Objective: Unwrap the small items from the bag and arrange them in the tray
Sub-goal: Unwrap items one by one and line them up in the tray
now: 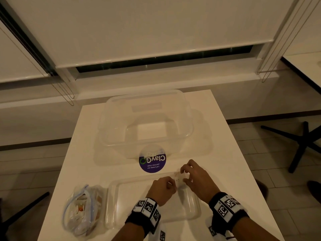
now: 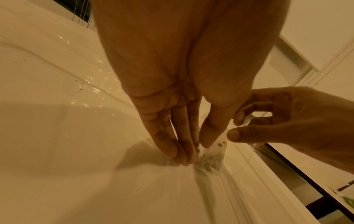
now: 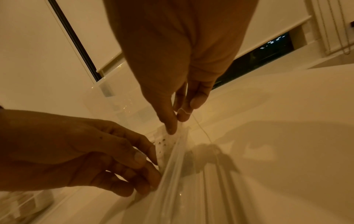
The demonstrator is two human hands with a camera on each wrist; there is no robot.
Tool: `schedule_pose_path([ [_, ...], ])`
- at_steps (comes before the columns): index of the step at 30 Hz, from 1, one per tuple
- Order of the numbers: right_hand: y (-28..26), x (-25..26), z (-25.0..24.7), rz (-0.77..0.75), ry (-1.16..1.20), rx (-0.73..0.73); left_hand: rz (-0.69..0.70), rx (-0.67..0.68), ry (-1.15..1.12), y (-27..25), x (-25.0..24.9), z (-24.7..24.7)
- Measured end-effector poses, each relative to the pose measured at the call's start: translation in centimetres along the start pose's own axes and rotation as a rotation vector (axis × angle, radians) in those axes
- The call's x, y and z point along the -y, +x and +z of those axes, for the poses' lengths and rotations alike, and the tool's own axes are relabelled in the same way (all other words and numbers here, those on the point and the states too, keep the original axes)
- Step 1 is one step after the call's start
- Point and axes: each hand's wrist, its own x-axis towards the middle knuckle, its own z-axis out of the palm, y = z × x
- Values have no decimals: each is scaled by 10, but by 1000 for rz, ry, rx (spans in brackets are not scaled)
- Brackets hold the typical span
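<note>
Contents of zip bag (image 1: 83, 210) unclear: crumpled wrappers, one orange speck, nothing identifiable. Bag's near end partly cut by the lower edge. Left hand (image 1: 162, 187) covers part of the small sachet (image 1: 180, 178); its dark specks too small to identify. Sticker (image 1: 152, 161) partly behind the clear tub (image 1: 121, 145). Forearms cut off below.

Left hand (image 1: 162, 186) palm down, fingers (image 2: 173, 145) straight and bunched against thumb, right hand (image 1: 194, 177) just beside it, fingertips pinched, banded wrists near
</note>
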Motion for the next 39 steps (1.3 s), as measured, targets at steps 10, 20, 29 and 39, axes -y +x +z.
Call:
schedule_pose_path([
  [10, -17, 25, -5, 54, 27, -95, 28, -30, -97, -22, -11, -15],
  [20, -21, 65, 11, 74, -228, 27, 286, -333, -297, -131, -17, -109],
  [29, -26, 97, 14, 108, -404, -66, -85, -569, 178, -196, 164, -194],
  [39, -47, 168, 52, -15, -291, -160, -14, -385, 912, -125, 178, -172],
])
